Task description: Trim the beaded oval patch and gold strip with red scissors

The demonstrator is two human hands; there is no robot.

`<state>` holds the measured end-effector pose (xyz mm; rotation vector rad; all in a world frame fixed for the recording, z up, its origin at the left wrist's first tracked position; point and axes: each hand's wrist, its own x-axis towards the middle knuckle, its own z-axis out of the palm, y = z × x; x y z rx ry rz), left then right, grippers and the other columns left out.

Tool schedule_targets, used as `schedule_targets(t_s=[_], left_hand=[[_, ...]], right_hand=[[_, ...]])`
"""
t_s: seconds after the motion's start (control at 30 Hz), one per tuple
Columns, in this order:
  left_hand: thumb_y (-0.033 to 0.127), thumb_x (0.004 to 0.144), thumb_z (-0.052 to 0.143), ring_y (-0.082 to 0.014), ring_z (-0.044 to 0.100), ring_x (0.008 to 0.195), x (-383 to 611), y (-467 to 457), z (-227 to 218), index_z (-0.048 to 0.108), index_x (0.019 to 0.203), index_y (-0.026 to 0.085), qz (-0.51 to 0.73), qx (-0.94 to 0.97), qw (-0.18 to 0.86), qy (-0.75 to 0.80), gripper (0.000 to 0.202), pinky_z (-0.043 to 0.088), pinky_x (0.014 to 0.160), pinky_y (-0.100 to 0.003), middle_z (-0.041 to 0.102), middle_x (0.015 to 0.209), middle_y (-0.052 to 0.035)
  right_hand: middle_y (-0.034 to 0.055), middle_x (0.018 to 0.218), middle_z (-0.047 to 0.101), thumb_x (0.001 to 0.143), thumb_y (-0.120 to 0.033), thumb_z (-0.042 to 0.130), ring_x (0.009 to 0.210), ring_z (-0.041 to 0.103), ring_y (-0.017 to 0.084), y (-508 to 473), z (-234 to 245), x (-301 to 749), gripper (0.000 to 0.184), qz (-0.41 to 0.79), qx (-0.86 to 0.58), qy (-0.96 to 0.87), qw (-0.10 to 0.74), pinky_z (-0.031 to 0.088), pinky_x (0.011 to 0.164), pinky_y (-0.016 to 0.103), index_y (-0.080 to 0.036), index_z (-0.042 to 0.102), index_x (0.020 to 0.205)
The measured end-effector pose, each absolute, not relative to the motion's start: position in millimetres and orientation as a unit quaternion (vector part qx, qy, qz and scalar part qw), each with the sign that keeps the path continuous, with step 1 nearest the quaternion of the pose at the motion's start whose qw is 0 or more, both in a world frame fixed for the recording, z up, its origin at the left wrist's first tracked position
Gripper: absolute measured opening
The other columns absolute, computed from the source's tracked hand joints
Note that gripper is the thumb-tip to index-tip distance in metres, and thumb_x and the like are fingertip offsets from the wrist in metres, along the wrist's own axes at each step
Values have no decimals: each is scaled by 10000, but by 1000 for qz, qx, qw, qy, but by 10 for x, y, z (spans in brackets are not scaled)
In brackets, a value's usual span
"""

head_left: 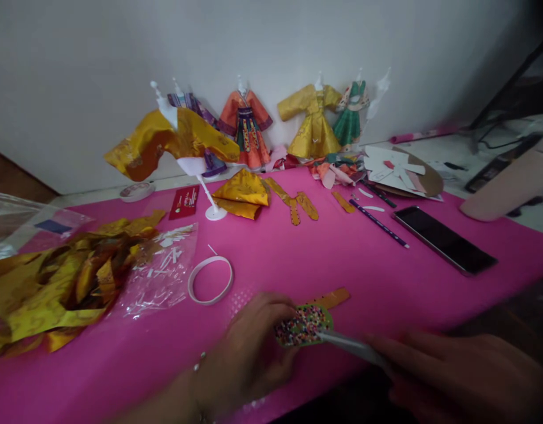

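Observation:
Near the front edge of the pink table, my left hand (256, 338) grips a small green-edged tray of many-coloured beads (305, 324) by its left end. From the right, my right hand (457, 368) holds silver tweezers (355, 346), their tips down among the beads at the tray's right side. Motion blurs this hand, and it hides the rear of the tweezers. Just behind the tray lies a narrow gold fabric strip (333, 298), partly covered by it. A white ring of ribbon or tape (210, 281) rests left of my left hand.
Gold fabric scraps (63, 282) and a clear plastic bag (161, 271) lie left. A phone (443, 240) and a purple pencil (380, 224) lie right. Behind stand several dressed mannequins, one in an orange robe (245, 126); a gold garment (174, 141) hangs on a white stand.

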<state>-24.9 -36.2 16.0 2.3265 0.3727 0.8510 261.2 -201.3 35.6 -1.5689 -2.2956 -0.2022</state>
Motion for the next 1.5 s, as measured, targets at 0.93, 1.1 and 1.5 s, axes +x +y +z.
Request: schedule_targets(t_s=[0.93,1.1,1.5], left_hand=[[125,965,735,-225,752,1078,-230,-453,93,547,1371,229,307,889,334,63,459,663,872,-310,759,1205,-115],[128,974,744,-239,762,1087,-237,-456,122,550,1378,252,301,885,348,69,465,666,876,-328,770,1203,-116],[107,976,727,-247,765,1107,-220,-453,121,544,1379,251,294,887,350,68,465,664,878,-337,763,1233,-118]], right_hand=[[-106,626,621,1156,-211,260,332,526,121,-1952,310,2354,414,-73,-507,-841,176,216,324,399,-230,641,1315],[-102,618,607,1076,-149,331,341,501,129,-1956,312,2351,417,-63,-515,-841,154,176,352,412,-231,631,1354],[-84,688,679,971,-122,407,363,545,157,-2050,253,2423,470,-50,-520,-845,111,168,375,441,-263,619,1365]])
